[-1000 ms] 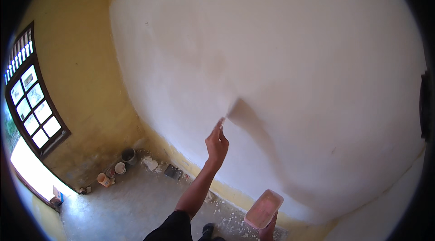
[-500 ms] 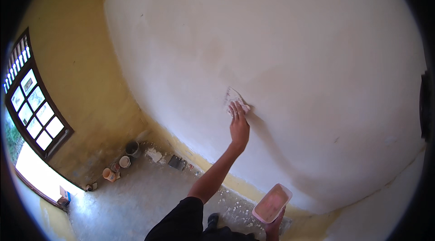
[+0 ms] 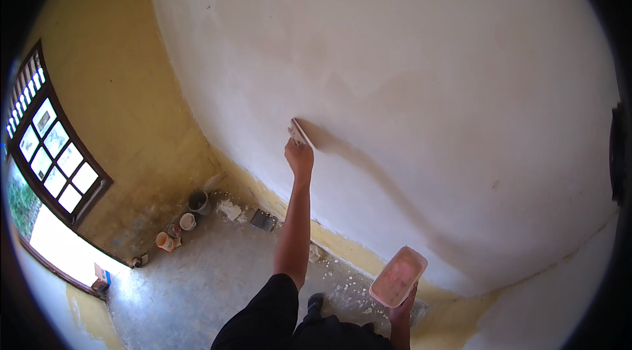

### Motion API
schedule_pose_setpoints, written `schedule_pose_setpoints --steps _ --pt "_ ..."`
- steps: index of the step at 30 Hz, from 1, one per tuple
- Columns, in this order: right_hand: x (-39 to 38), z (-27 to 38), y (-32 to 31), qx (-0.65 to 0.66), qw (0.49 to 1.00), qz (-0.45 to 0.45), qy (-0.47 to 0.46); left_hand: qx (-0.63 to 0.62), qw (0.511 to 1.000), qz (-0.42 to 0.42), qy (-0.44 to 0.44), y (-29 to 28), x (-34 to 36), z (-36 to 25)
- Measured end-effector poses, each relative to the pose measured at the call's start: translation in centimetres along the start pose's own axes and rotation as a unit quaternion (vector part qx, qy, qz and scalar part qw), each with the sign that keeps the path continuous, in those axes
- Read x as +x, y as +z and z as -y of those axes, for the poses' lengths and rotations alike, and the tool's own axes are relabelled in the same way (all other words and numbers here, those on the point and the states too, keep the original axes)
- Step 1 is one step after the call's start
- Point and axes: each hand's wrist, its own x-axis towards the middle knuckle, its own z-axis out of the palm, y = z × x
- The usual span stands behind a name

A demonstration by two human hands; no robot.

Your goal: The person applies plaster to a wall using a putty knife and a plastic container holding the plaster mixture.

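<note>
My left hand [image 3: 299, 156] grips a flat scraper [image 3: 301, 131] smeared with whitish paste, held edge-on at the pale, patchy plastered wall [image 3: 428, 100], where it casts a long shadow. Lower right, my right hand [image 3: 401, 302] holds a rectangular, translucent plastic tub [image 3: 398, 276] with pinkish contents, close to the wall's lower part. The fingers under the tub are partly hidden.
A yellow wall [image 3: 112, 119] at left has a dark-framed window [image 3: 66, 165] and bright doorway [image 3: 59, 251]. Along its foot stand several buckets and pots [image 3: 187, 221]. Plaster scraps [image 3: 230, 210] and a dark flat slab [image 3: 263, 220] lie on the concrete floor [image 3: 171, 297].
My left hand moved up and right, then swept left with the scraper to left of where it began. The tub in my right hand has risen slightly in the picture.
</note>
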Motion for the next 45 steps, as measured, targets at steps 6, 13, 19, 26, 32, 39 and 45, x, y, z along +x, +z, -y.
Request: schedule_pose_setpoints --steps 6,13,19,26,32,39,45 --pt "-0.7 -0.7 -1.1 0.072 0.996 -0.026 0.05 0.061 0.993 0.037 0.096 4.5 -6.9 -8.3" --pt "0.1 -0.3 -1.1 -0.087 0.996 -0.004 0.001 -0.02 0.96 0.157 0.23 2.5 -13.5 -6.0" --pt "-0.2 0.5 0.0 0.033 0.999 -0.013 0.034 0.029 0.976 -0.023 0.215 1.0 -6.7 -0.6" --pt "0.0 -0.4 0.1 -0.008 1.0 -0.016 0.015 0.104 0.945 0.052 0.305 7.4 -12.5 5.3" --pt "0.3 0.8 2.0 -0.051 0.998 0.029 0.009 -0.019 0.981 0.051 0.187 1.9 -16.2 8.8" --pt "-0.3 0.1 1.4 0.011 0.999 0.001 0.046 -0.082 0.993 -0.052 0.065 1.6 -2.5 3.1" --pt "-0.2 -0.6 -0.1 -0.055 0.998 0.015 0.012 0.034 0.98 0.041 0.19 6.4 -11.6 -3.9"
